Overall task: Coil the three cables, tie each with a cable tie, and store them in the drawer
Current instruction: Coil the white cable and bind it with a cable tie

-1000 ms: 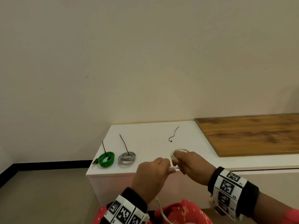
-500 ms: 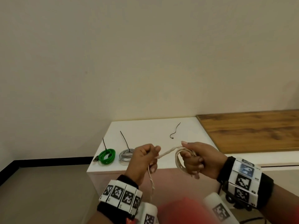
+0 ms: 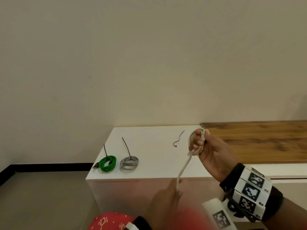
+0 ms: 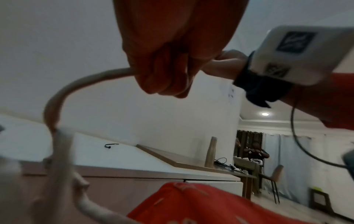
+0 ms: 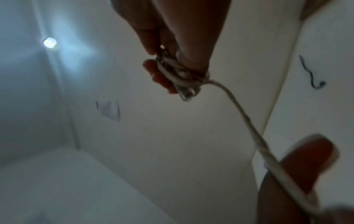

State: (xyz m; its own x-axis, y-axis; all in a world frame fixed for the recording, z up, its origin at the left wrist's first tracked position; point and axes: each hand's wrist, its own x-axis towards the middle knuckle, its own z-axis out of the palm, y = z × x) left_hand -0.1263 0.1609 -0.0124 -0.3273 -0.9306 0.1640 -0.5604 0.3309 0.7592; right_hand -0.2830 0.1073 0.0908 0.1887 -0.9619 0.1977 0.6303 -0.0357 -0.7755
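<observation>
My right hand [image 3: 201, 143] grips a small coil of white cable [image 3: 191, 141] above the white cabinet top [image 3: 152, 150]; its clear plug [image 5: 186, 92] sticks out below the fingers. The loose cable length [image 3: 184, 165] runs down to my left hand [image 3: 167, 195], which holds it in a fist [image 4: 162, 63] in front of the cabinet. A green coiled cable [image 3: 107, 163] and a grey coiled cable [image 3: 129, 163] lie at the cabinet's front left, each with a black tie standing up. A loose black cable tie [image 3: 178, 139] lies on the top, left of my right hand.
A wooden panel [image 3: 259, 140] covers the unit's top to the right. The plain wall stands behind. Grey floor [image 3: 41, 196] lies to the left, below the cabinet's edge. A drawer seam [image 3: 289, 178] runs under my right wrist. Red clothing [image 3: 113, 221] shows at the bottom.
My right hand rose and moved right with the coil. My left hand dropped down and back toward me, sliding along the cable, so the length between the hands is now longer and straighter.
</observation>
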